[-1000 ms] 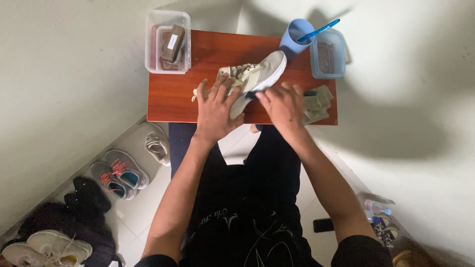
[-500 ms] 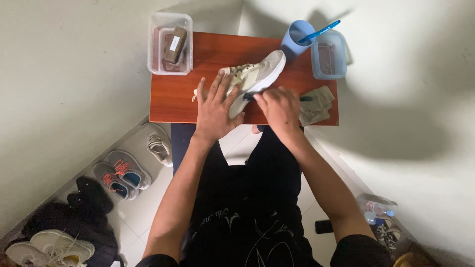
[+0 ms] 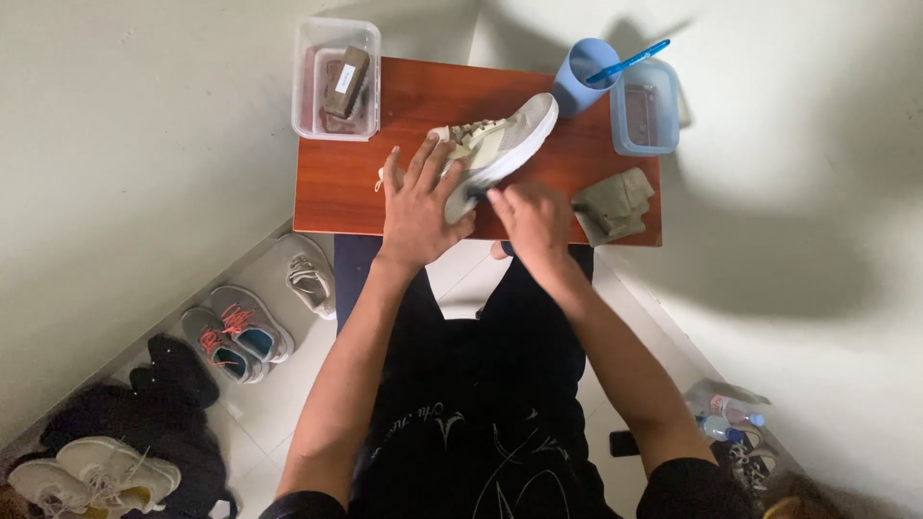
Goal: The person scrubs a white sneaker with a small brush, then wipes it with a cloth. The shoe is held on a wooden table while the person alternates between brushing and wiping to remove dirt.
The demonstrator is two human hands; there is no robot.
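Tabletop (image 3: 346, 197): a small reddish-brown wooden top in a corner between pale walls, carrying everything the hands work on.
Sneaker (image 3: 514, 135): beige and grey, lying on its side near the middle of the tabletop, toe toward the blue cup, heel under the hands.
Left hand (image 3: 418, 207): flat on the heel end of the sneaker, its grip spread, fingers splayed across the laces and tongue, pressing the shoe down.
Right hand (image 3: 536, 221): just beside the left hand at the front edge of the tabletop, its grip pressed together into a loose fist at the sneaker's heel; something dark shows at the fingertips, but I cannot tell what it pinches.
Clear box (image 3: 310, 91): at the far left corner of the tabletop, holding a brown block-shaped brush (image 3: 344, 82) tilted inside.
Blue-tinted container (image 3: 646, 106): at the far right corner, just beside the cup.
Cloth (image 3: 613, 204): olive-grey, crumpled at the near right edge, near the right hand.
Blue cup (image 3: 586, 72): at the far edge, touching the sneaker's toe, with a blue toothbrush (image 3: 630, 61) standing out of it.
Floor (image 3: 279, 384): pale tiles to the left, with several other shoes (image 3: 236, 332) along the wall.
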